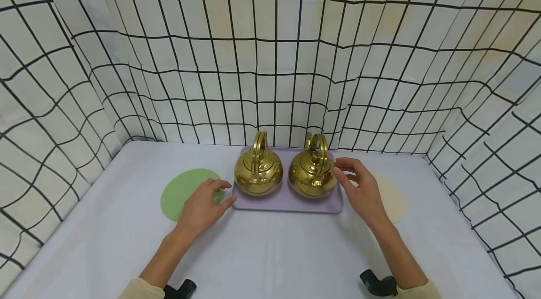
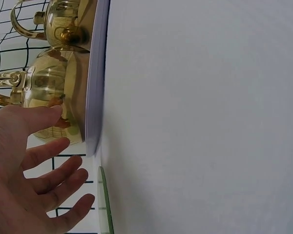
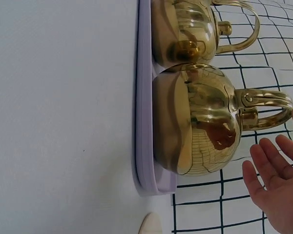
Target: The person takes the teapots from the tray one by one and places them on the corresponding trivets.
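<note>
Two shiny brass teapots with arched handles, the left teapot [image 1: 258,174] and the right teapot [image 1: 312,177], stand upright side by side on a lavender tray [image 1: 287,204]. My left hand [image 1: 204,205] is at the tray's left end, fingers spread and slightly bent, with nothing held. In the left wrist view its thumb [image 2: 46,118] overlaps the nearer teapot. My right hand [image 1: 359,188] is beside the right teapot, its fingers loosely bent around air. The right wrist view shows these fingers [image 3: 268,163] near the handle [image 3: 271,100], with a thumb tip at the frame edge.
A green round mat [image 1: 177,195] lies left of the tray, partly under my left hand in view. A cream round mat [image 1: 390,198] lies to the right, behind my right hand. White cloth [image 1: 270,252] covers the table, and a black wire grid [image 1: 274,73] encloses its back and sides.
</note>
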The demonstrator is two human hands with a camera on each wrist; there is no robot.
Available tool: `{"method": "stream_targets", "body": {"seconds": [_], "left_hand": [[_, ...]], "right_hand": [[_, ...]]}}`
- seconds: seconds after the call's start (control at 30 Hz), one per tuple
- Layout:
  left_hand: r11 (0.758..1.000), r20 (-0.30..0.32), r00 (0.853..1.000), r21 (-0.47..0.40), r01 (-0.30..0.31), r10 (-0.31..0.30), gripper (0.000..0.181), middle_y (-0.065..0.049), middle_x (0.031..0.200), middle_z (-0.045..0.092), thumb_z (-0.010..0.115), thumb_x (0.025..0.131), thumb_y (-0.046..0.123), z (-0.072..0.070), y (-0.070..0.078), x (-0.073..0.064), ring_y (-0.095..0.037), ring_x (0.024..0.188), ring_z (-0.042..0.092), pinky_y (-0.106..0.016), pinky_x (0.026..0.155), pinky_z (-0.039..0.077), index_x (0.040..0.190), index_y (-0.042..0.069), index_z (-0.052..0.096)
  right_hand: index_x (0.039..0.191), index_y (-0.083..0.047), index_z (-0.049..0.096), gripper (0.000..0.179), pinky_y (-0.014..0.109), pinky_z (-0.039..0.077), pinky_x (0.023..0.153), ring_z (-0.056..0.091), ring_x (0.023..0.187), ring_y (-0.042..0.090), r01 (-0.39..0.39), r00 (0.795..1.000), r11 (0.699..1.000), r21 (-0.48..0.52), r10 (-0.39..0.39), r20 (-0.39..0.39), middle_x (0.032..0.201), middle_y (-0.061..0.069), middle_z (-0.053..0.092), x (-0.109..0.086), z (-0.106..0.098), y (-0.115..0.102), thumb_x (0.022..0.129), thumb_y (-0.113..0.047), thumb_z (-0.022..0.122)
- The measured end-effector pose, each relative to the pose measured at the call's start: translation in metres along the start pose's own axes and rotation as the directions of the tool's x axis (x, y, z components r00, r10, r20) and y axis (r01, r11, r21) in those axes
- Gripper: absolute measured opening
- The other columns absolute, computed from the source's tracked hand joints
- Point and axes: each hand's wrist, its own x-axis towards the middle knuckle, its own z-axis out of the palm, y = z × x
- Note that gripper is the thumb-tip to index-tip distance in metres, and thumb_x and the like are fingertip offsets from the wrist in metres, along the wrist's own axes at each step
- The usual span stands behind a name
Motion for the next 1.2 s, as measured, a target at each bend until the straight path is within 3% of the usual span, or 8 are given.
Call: {"method": "stream_targets", "body": {"seconds": [0.3, 0.67, 1.2], "left_hand": [[0.999, 0.038, 0.999, -0.037, 0.005, -0.004, 0.04, -0.015, 0.131, 0.069, 0.077, 0.093, 0.032, 0.003, -0.001, 0.001, -0.04, 0.128, 0.063, -0.059, 0.108, 0.05, 0.126, 0.011, 0.071], [1.0, 0.056, 0.998, -0.023, 0.008, -0.006, 0.039, -0.012, 0.121, 0.072, 0.081, 0.09, 0.032, 0.005, -0.001, 0.001, -0.035, 0.117, 0.067, -0.055, 0.1, 0.055, 0.122, 0.011, 0.073], [1.0, 0.09, 0.996, -0.012, -0.015, 0.016, 0.033, -0.01, 0.129, 0.073, 0.078, 0.093, 0.028, 0.004, -0.003, 0.003, -0.036, 0.124, 0.066, -0.055, 0.105, 0.053, 0.122, 0.013, 0.074]], "right_hand": [[0.133, -0.003, 0.062, 0.032, 0.009, 0.051, 0.094, 0.061, 0.113, -0.004, -0.025, 0.999, 0.997, 0.076, 0.023, 0.03, 0.131, 0.015, 0.069, 0.003, 0.003, -0.005, 0.106, -0.02, 0.062], [0.136, -0.003, 0.062, 0.035, 0.01, 0.052, 0.096, 0.063, 0.11, -0.007, -0.069, 0.997, 0.981, 0.184, 0.06, 0.051, 0.13, 0.018, 0.069, 0.008, 0.009, -0.011, 0.105, -0.018, 0.063], [0.137, -0.004, 0.063, 0.035, 0.012, 0.053, 0.096, 0.064, 0.109, -0.004, -0.085, 0.994, 0.98, 0.182, 0.071, 0.083, 0.13, 0.017, 0.07, 0.014, 0.017, -0.014, 0.103, -0.013, 0.065]]}}
